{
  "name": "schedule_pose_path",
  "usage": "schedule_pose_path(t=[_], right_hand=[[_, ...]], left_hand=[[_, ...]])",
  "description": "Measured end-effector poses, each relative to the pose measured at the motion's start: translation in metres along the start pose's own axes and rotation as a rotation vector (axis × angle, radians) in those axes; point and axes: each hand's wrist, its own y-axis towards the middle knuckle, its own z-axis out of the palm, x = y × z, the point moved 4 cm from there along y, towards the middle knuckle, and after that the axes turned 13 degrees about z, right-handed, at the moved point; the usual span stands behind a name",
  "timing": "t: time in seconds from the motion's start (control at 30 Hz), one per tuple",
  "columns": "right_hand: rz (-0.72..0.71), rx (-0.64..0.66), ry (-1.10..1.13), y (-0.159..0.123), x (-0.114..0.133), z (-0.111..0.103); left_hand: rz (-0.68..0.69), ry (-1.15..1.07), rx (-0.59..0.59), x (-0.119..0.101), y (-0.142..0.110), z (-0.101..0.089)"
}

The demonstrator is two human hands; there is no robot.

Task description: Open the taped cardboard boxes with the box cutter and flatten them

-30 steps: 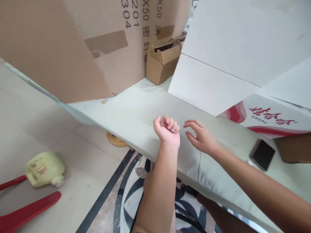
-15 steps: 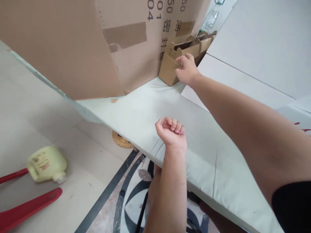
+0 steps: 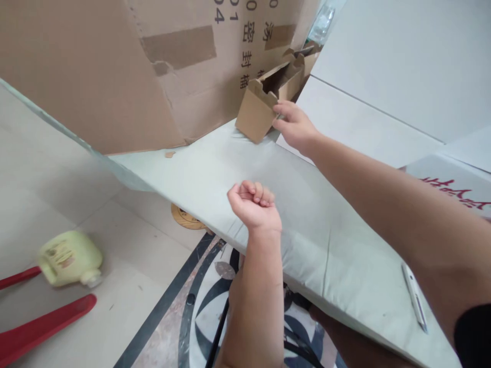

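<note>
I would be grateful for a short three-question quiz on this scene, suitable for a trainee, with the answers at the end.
1. Multiple choice: which of these is the right hand nearest to?
A) the clear bottle
B) the red bars
C) the small brown carton

2. True or false: the yellow jug lies on its side on the floor.

3. Short answer: is the left hand spread flat or curled, and does anything show in it?

Key:
1. C
2. True
3. Curled, palm side showing; nothing can be seen in it.
</note>
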Motion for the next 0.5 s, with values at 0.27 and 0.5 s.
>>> schedule_pose_path(t=[0.27, 0.5], right_hand=[[-0.028, -0.062, 0.162, -0.147, -0.026, -0.058], [0.015, -0.25, 0.031, -0.315, -0.07, -0.138]], left_hand=[[0.417, 0.049, 0.144, -0.049, -0.038, 0.016], [0.474, 0.165, 0.199, -0.048, -0.042, 0.022]])
